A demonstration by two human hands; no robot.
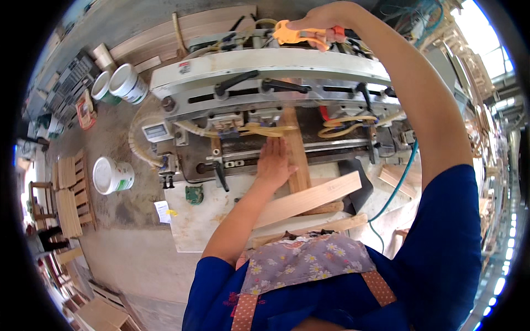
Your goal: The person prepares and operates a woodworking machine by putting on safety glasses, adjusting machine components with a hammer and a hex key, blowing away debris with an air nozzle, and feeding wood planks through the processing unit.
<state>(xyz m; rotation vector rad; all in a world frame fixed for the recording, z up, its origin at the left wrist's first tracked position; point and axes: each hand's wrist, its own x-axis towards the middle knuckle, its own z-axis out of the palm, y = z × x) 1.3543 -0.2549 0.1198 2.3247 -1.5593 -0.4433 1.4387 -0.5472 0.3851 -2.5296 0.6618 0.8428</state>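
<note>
My right hand [326, 22] reaches over the far side of a long white and grey machine [265, 69], its fingers wrapped round an orange pistol-shaped air gun [292, 34]. Closer to me, my left hand [274, 163] lies with fingers stretched out, under the machine's beam. Its thumb side is against a narrow wooden board [298, 154] that runs away from me beneath the beam. The left fingertips are partly in shadow near yellowish hoses [268, 129]. A second, paler board [314, 199] lies slantwise in front of the machine, close to my left forearm.
Black clamp levers [236, 83] stick out from the beam. A teal air hose [403, 179] curves down at the right. A green object [194, 194] and a paper sheet [162, 212] lie at the left. White buckets [113, 175] and stacked wood [69, 212] stand farther left.
</note>
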